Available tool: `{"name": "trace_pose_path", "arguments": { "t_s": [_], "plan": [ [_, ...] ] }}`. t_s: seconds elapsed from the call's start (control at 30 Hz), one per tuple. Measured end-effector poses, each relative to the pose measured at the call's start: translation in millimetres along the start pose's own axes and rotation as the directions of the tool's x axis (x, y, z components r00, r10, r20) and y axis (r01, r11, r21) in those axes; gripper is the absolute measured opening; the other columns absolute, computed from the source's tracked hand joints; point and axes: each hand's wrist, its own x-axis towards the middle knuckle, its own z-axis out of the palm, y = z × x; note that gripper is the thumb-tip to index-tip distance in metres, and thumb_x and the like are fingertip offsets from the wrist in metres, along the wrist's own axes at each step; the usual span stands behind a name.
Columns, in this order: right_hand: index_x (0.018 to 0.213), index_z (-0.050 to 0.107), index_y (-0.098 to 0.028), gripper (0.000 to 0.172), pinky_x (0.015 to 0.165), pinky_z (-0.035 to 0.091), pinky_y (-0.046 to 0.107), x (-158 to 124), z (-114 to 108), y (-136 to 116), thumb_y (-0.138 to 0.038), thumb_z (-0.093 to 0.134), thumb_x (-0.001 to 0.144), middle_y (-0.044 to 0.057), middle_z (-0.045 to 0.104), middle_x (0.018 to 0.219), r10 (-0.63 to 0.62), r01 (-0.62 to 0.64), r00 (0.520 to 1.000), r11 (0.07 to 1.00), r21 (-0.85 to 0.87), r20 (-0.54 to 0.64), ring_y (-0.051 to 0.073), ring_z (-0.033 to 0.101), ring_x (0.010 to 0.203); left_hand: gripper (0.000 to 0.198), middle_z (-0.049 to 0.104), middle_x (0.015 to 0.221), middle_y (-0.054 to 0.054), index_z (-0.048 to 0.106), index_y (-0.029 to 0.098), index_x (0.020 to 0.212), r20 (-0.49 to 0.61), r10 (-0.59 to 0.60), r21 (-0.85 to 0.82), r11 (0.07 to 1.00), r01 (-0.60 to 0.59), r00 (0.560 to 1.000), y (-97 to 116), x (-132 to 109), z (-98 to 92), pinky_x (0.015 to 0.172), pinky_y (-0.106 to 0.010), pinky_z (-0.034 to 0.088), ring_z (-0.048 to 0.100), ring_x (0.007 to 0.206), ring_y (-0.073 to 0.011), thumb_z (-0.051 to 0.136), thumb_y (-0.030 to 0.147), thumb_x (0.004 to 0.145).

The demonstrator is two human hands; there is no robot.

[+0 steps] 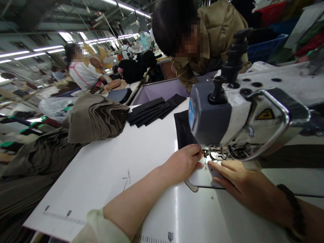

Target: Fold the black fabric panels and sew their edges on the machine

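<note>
A long piece of black fabric (pixel 183 130) lies on the white sewing table (pixel 101 175) and runs under the presser foot (pixel 214 154) of an industrial sewing machine (pixel 243 114). My left hand (pixel 182 163) presses the fabric's near edge, its fingertips close to the foot. My right hand (pixel 235 175) rests with fingers spread on the machine bed, just right of the foot, holding nothing I can see. A stack of black fabric strips (pixel 154 111) lies farther up the table. The needle is hidden by the machine's metal guard.
A pile of taupe fabric pieces (pixel 96 118) sits at the table's left edge, with more cloth hanging below. A co-worker in an olive jacket (pixel 215 37) leans in behind the machine. A blue plastic basket (pixel 265 49) stands at the back right. A purple-lined bin (pixel 159 91) adjoins the table's far end.
</note>
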Motion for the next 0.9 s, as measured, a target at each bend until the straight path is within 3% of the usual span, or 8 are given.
{"name": "trace_pose_path", "arguments": {
  "t_s": [0.2,0.37,0.6,0.9],
  "plan": [
    [0.107,0.062,-0.016,0.03,0.065,0.052,0.029,-1,1,1,-0.03,0.041,0.091,0.009,0.067,0.09,-0.003,0.003,1.0,1.0,0.021,0.023,0.018,0.064,0.077,0.024,0.058,0.111,-0.01,0.058,0.01,0.107,0.029,-0.029,0.055,0.998,0.027,0.999,5,-1,-2.9,0.091,-0.034,0.049,0.054,0.106,-0.0225,0.052,0.027,0.091],
    [0.111,0.061,-0.014,0.031,0.066,0.053,0.029,-2,2,2,-0.028,0.041,0.091,0.01,0.068,0.092,-0.017,0.017,1.0,0.999,0.034,-0.008,0.018,0.064,0.077,0.027,0.057,0.088,-0.009,0.061,0.009,0.089,0.099,-0.13,0.169,0.979,0.112,0.987,24,-4,-7.5,0.072,-0.034,0.052,0.056,0.085,-0.0221,0.049,0.033,0.092],
    [0.109,0.061,-0.014,0.033,0.064,0.054,0.029,2,0,1,-0.028,0.036,0.093,0.009,0.067,0.092,-0.036,0.036,0.999,0.999,0.007,-0.014,0.018,0.064,0.076,0.03,0.06,0.094,-0.01,0.063,0.008,0.085,0.059,0.043,0.178,0.983,-0.053,0.997,25,-7,-9.8,0.077,-0.032,0.048,0.055,0.086,-0.0206,0.045,0.03,0.094],
    [0.105,0.062,-0.013,0.031,0.063,0.054,0.026,1,0,5,-0.021,0.034,0.093,0.01,0.068,0.096,-0.067,0.067,0.998,0.998,0.019,-0.006,0.016,0.066,0.077,0.034,0.062,0.091,-0.009,0.065,0.008,0.089,0.073,0.024,0.213,0.976,-0.039,0.997,35,-6,-5.5,0.072,-0.03,0.048,0.055,0.081,-0.02,0.049,0.038,0.092]
  ]
}}
